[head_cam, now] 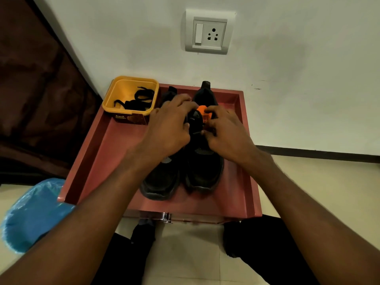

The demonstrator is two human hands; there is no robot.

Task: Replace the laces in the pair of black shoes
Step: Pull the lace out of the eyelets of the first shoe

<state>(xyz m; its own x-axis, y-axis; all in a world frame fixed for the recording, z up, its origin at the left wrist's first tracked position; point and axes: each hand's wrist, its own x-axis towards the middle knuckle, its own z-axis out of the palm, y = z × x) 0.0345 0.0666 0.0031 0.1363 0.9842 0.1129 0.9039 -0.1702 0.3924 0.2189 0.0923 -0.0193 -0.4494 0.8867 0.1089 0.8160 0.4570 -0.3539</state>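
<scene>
Two black shoes stand side by side on a reddish tray-like table top, toes toward me: the left shoe and the right shoe, which shows an orange lining. My left hand grips the right shoe's tongue with curled fingers. My right hand pinches a black lace at the eyelets just below the tongue. A yellow tub at the back left holds loose black laces.
The raised rim of the table top runs along its left, right and back sides. A white wall with a socket plate stands behind. A blue plastic bag lies on the floor at left. My dark-clothed knees are below the table's front edge.
</scene>
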